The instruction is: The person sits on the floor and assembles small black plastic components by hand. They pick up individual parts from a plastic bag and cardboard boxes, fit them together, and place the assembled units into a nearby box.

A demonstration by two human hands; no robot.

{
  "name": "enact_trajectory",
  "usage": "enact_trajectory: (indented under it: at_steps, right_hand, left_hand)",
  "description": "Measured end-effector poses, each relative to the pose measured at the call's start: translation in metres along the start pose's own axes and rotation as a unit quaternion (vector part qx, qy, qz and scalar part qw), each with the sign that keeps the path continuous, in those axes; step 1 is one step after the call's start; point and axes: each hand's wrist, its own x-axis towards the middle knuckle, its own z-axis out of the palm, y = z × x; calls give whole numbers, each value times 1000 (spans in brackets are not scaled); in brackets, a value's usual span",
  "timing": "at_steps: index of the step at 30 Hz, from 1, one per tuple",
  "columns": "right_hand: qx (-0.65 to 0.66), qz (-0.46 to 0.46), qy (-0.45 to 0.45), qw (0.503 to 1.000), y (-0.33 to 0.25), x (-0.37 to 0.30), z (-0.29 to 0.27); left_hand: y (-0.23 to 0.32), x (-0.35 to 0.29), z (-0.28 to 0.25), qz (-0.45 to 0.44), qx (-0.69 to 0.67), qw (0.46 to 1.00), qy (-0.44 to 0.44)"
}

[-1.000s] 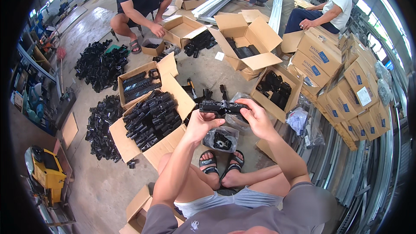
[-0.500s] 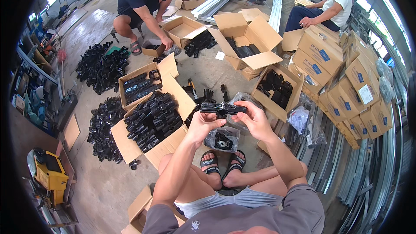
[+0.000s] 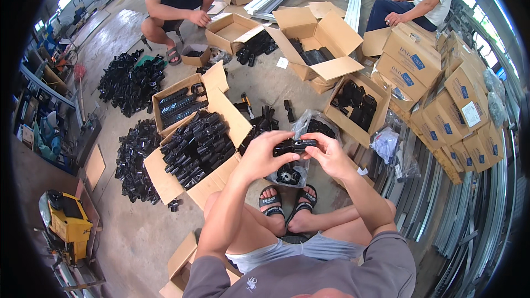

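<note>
Both my hands hold one long black plastic part [image 3: 296, 145] level above my feet. My left hand [image 3: 264, 157] wraps round its left end, covering much of it. At the other end, my right hand [image 3: 330, 157] pinches it between thumb and fingers. Under my hands lies a clear plastic bag [image 3: 298, 177] with small black parts inside, partly hidden. Behind it a second clear bag [image 3: 321, 126] also holds black pieces. To the left, an open carton [image 3: 159, 189] is heaped with similar long black parts.
Loose black parts lie in piles [image 3: 134, 160] on the left floor. An open box [image 3: 343, 131] of black parts stands to the right, near stacked cartons [image 3: 450, 105] and metal profiles [image 3: 408, 209]. Ahead, a person [image 3: 171, 5] sits holding a black piece; two others sit farther back.
My left hand has shifted right along the black part and now covers more of it. The person ahead has drawn a hand up from the small box.
</note>
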Motion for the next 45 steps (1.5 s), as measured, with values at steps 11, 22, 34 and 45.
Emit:
enact_trajectory:
  at_steps: [11, 22, 34, 45]
  right_hand:
    - [2, -15, 0, 1000, -12, -8, 3]
    - [-80, -20, -4, 997, -19, -12, 9]
    - [-182, -83, 16, 980, -32, -17, 13]
    - [-147, -61, 36, 987, -29, -17, 11]
  left_hand:
    - [-9, 0, 14, -166, -224, 959, -48]
    - [-8, -8, 15, -175, -256, 950, -37]
    - [-5, -10, 10, -168, -303, 937, -53]
    - [6, -8, 12, -114, -218, 969, -35]
